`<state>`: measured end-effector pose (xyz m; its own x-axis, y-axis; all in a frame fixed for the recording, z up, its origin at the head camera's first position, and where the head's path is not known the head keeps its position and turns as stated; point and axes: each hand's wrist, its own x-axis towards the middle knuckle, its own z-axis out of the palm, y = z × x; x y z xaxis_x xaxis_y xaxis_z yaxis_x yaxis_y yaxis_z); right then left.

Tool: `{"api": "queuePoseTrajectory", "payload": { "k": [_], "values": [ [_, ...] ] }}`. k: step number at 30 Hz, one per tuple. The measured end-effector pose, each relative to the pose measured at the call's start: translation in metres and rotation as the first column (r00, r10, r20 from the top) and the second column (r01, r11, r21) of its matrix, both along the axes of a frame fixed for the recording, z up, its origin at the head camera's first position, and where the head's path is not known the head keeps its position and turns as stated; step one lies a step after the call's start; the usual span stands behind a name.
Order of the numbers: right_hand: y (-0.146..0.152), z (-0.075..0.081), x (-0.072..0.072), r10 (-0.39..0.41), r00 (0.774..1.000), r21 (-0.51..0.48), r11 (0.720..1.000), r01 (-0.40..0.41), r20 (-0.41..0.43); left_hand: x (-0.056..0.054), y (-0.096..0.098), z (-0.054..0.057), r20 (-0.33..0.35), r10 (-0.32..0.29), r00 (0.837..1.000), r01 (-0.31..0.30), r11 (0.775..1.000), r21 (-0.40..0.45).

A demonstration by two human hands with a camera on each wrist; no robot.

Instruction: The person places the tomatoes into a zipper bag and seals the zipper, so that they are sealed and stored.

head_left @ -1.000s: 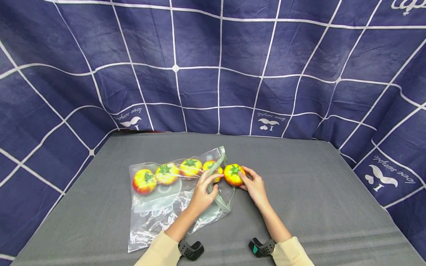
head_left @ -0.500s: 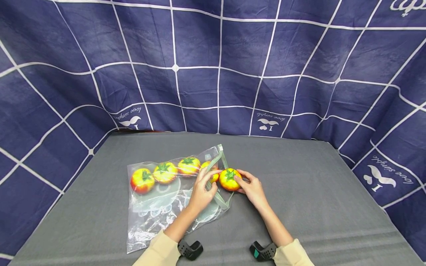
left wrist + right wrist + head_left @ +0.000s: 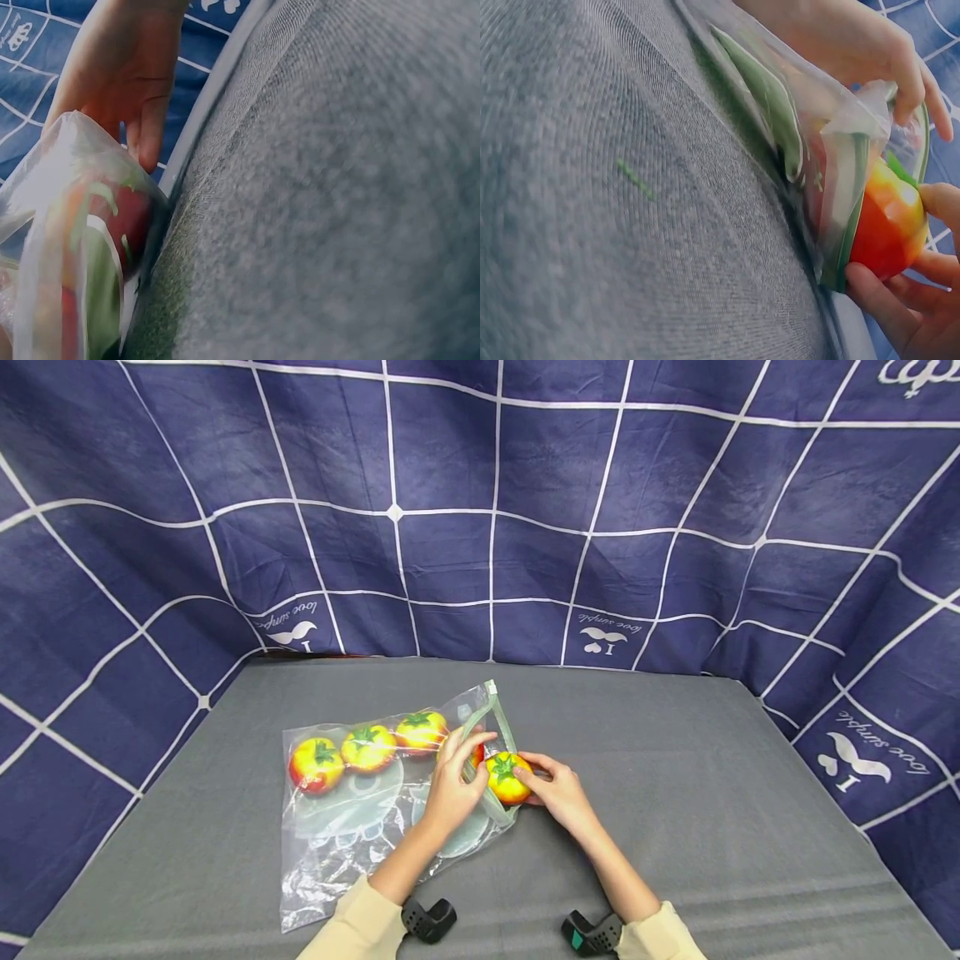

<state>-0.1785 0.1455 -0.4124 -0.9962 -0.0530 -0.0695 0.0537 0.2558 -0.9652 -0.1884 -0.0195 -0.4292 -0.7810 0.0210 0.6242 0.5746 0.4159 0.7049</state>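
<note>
Since the earlier frames we have carried the loose tomato point(image 3: 507, 777) leftward and slightly toward the near edge of the desk point(image 3: 712, 793), so that it now sits right at the mouth of the clear zip bag point(image 3: 360, 810) rather than outside it. Our right hand point(image 3: 558, 792) grips this tomato, fingers and thumb curled round its right side, while our left hand point(image 3: 452, 787) pinches the upper lip of the bag's green zip strip point(image 3: 495, 714) and lifts it open. The bag lies flat near the middle of the desk, its long axis running left to right, with the opening facing right toward the tomato. Three tomatoes point(image 3: 365, 747) sit in a row along the bag's far edge, and a fourth shows only partly behind our left fingers. So the tomato lies just right of the opening, and our right hand is the nearer one.
</note>
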Motion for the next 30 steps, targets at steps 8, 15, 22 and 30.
{"api": "queuePoseTrajectory", "payload": {
  "k": [8, 15, 22, 30],
  "values": [
    [-0.001, -0.007, -0.004, 0.082, 0.996, 0.038, 0.996, -0.081, -0.032, 0.001, 0.000, 0.005, 0.034, 0.023, 0.999, -0.022, 0.999, -0.031],
    [0.000, -0.004, -0.003, 0.208, 0.977, 0.056, 0.977, -0.206, -0.039, 0.001, 0.000, 0.008, 0.048, 0.043, 0.998, -0.041, 0.998, -0.050],
    [0.003, -0.005, -0.006, 0.320, 0.947, 0.032, 0.947, -0.320, -0.027, 0.002, 0.000, 0.013, 0.085, 0.040, 0.996, -0.036, 0.998, -0.046],
    [0.000, -0.008, -0.010, 0.336, 0.940, 0.067, 0.941, -0.333, -0.051, 0.004, 0.000, 0.017, 0.104, 0.052, 0.993, -0.046, 0.997, -0.058]
  ]
}}
